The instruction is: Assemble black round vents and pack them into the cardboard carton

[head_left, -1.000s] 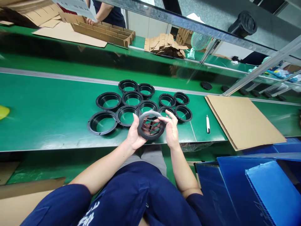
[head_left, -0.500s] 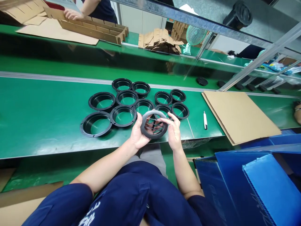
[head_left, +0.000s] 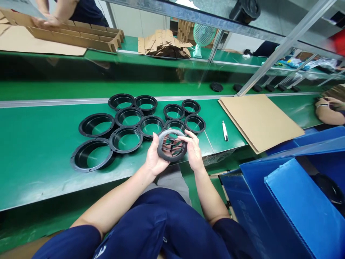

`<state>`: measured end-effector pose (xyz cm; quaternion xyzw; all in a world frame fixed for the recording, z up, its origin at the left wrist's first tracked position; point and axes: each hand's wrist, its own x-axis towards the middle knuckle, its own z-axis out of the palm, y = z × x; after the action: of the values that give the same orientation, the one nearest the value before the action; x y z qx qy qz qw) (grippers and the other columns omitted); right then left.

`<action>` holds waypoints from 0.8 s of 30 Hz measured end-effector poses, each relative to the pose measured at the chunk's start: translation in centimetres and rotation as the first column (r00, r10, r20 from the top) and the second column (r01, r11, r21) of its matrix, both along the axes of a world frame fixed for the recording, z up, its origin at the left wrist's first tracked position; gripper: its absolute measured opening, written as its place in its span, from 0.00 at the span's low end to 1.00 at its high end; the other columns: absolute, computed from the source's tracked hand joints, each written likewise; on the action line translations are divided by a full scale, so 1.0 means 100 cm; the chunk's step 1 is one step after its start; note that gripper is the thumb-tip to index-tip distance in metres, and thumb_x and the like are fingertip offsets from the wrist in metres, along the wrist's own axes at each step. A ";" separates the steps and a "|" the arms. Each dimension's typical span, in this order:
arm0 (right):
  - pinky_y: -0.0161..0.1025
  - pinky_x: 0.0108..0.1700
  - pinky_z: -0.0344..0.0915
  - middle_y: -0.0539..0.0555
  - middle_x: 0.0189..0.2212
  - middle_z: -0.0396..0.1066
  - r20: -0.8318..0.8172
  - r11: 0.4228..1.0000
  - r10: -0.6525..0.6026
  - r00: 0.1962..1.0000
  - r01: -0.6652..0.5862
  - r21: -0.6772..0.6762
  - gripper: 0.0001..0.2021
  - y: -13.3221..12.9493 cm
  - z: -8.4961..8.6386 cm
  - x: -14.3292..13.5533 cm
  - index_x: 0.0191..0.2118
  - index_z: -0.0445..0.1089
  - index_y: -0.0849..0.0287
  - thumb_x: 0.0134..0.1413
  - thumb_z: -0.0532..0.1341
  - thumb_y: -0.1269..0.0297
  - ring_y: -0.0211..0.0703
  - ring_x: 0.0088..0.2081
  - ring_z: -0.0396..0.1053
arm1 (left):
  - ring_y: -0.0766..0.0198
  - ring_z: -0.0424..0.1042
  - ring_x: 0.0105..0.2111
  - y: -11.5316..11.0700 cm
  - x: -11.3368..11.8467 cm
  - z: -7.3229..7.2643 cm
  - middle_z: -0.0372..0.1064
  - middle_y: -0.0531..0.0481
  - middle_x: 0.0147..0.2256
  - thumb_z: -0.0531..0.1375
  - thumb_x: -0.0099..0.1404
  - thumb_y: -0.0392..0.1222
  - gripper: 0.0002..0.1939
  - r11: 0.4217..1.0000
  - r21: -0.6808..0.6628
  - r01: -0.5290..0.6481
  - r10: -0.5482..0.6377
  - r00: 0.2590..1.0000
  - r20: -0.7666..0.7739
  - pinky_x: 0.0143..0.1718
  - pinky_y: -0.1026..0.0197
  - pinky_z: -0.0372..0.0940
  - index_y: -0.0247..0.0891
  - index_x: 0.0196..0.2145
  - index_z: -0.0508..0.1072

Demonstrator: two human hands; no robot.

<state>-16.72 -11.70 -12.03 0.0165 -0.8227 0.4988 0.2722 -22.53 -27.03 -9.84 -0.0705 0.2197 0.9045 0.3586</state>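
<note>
Just past the front edge of the bench, my left hand (head_left: 156,160) grips a round black plastic ring with thin crossbars (head_left: 171,158) inside it. The thumb lies along its left rim and the fingers show underneath through the opening. From the other side, my right hand (head_left: 194,151) has its fingers over the right rim of the same ring. Beyond my hands, several flanged black rings (head_left: 114,144) lie in a cluster on the green bench (head_left: 35,144). A smaller cluster of black rings (head_left: 196,131) sits to the right of them.
A white pen-like tool (head_left: 224,131) and flat cardboard sheets (head_left: 261,120) lie on the right. Blue corrugated boxes (head_left: 304,201) stand low at right. Across a clear partition, a co-worker's hand (head_left: 51,21) is at a cardboard divider (head_left: 72,37). Another person's arm (head_left: 323,113) shows far right.
The view has swung to the right, so the bench things appear farther left. Both hands keep hold of the barred ring, with little change in grip. Another person's arm shows more at right.
</note>
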 end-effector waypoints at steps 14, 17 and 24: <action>0.54 0.70 0.56 0.57 0.67 0.55 0.014 0.984 -0.050 0.999 0.046 0.174 0.31 0.014 -0.006 0.004 0.65 0.68 0.51 0.75 0.36 0.47 0.52 0.69 0.52 | 0.43 0.75 0.52 0.010 -0.007 -0.003 0.77 0.33 0.47 0.47 0.74 0.66 0.35 0.997 -0.010 0.078 -0.078 0.995 0.063 0.59 0.38 0.67 0.32 0.52 0.76; 0.61 0.72 0.51 0.56 0.71 0.48 0.005 0.894 -0.008 1.000 0.005 0.448 0.33 0.017 -0.007 0.009 0.66 0.66 0.49 0.71 0.42 0.37 0.60 0.72 0.43 | 0.44 0.73 0.55 0.009 -0.009 -0.003 0.77 0.34 0.49 0.46 0.73 0.68 0.37 0.995 -0.004 0.095 -0.094 0.991 0.096 0.61 0.41 0.66 0.31 0.55 0.75; 0.71 0.71 0.42 0.64 0.75 0.26 0.092 0.780 0.125 0.988 -0.155 0.606 0.53 0.027 0.009 0.008 0.73 0.53 0.55 0.48 0.68 0.31 0.73 0.74 0.34 | 0.48 0.72 0.57 0.015 0.000 0.003 0.76 0.37 0.52 0.48 0.74 0.65 0.35 0.970 -0.036 0.240 -0.235 0.967 0.092 0.64 0.46 0.64 0.33 0.60 0.73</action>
<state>-15.88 -9.05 -11.09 0.1530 -0.9422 0.2254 0.1949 -22.58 -25.58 -9.50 -0.0915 0.2320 0.8457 0.4718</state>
